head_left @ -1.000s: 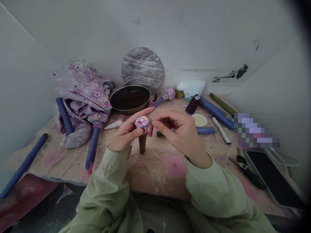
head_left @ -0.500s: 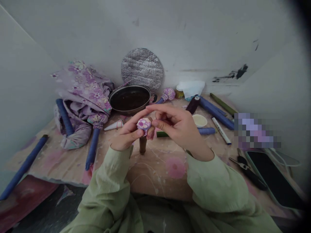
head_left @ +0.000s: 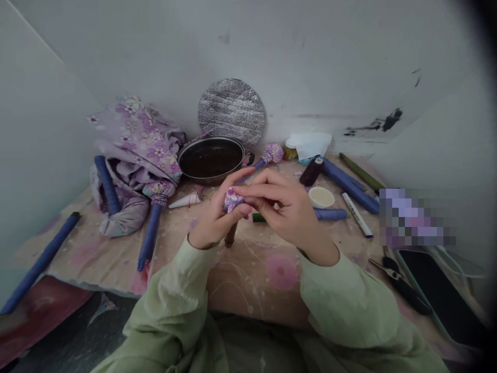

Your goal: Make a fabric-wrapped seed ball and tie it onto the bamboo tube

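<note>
Near the middle of the table, my left hand [head_left: 212,220] is closed around a small knob wrapped in purple floral cloth [head_left: 233,198]. A brown stick [head_left: 230,235] sticks out below it, tilted, its lower end close to the tabletop. My right hand [head_left: 287,210] pinches at the right side of the cloth with thumb and forefinger; the fingertips touch the fabric. Behind the hands lies a blue-wrapped stick with a round floral cloth head [head_left: 273,152]. A white cone with red thread [head_left: 185,200] lies left of my hands.
A dark pan [head_left: 212,159] stands at the back before a silver foil disc [head_left: 232,111]. Bunched floral fabric [head_left: 143,134] and blue sticks [head_left: 42,259] lie left. Right are a thread spool [head_left: 311,172], a white dish [head_left: 321,197], a marker [head_left: 357,215], pliers [head_left: 407,292] and a phone [head_left: 437,295].
My right hand has moved from a loose hold to a pinch on the cloth's right side. The stick has tilted, and the whole view has shifted slightly.
</note>
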Demonstrator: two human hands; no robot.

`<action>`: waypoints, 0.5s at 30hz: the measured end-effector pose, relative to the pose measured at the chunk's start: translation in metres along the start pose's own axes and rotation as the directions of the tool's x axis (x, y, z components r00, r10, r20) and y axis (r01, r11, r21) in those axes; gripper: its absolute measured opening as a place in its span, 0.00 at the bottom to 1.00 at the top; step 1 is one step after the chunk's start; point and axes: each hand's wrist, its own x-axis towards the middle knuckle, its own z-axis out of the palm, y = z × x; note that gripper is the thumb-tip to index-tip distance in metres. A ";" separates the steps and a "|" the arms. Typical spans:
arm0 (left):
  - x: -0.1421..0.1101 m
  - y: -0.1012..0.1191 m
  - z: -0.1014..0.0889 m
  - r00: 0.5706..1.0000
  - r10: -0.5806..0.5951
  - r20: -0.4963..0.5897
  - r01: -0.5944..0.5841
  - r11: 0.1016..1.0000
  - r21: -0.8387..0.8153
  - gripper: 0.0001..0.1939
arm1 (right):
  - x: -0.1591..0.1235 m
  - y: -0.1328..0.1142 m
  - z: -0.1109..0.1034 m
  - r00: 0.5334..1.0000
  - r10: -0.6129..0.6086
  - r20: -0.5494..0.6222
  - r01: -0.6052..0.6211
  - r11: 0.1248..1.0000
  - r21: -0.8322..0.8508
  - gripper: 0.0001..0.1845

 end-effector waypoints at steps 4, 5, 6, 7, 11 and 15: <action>-0.003 -0.010 0.001 0.998 0.055 0.000 -0.055 0.998 0.030 0.25 | -0.003 -0.001 0.005 0.995 0.076 -0.068 -0.074 0.997 0.035 0.10; -0.003 -0.012 0.000 0.998 0.065 0.007 -0.066 0.997 0.034 0.24 | -0.005 -0.001 0.007 0.988 0.112 -0.110 -0.108 0.993 0.043 0.10; -0.004 -0.014 0.000 0.997 0.071 0.021 -0.072 0.997 0.036 0.24 | -0.007 -0.001 0.010 0.976 0.148 -0.158 -0.141 0.989 0.051 0.09; -0.004 -0.015 -0.001 0.997 0.074 0.036 -0.076 0.996 0.039 0.24 | -0.009 -0.002 0.013 0.962 0.180 -0.203 -0.171 0.983 0.061 0.08; -0.004 -0.015 -0.001 0.994 0.097 0.039 -0.101 0.991 0.088 0.24 | -0.017 -0.001 0.024 0.924 0.256 -0.284 -0.220 0.964 0.152 0.06; -0.005 -0.011 0.002 0.995 0.093 0.035 -0.096 0.993 0.072 0.21 | -0.017 0.000 0.024 0.923 0.254 -0.288 -0.203 0.959 0.196 0.06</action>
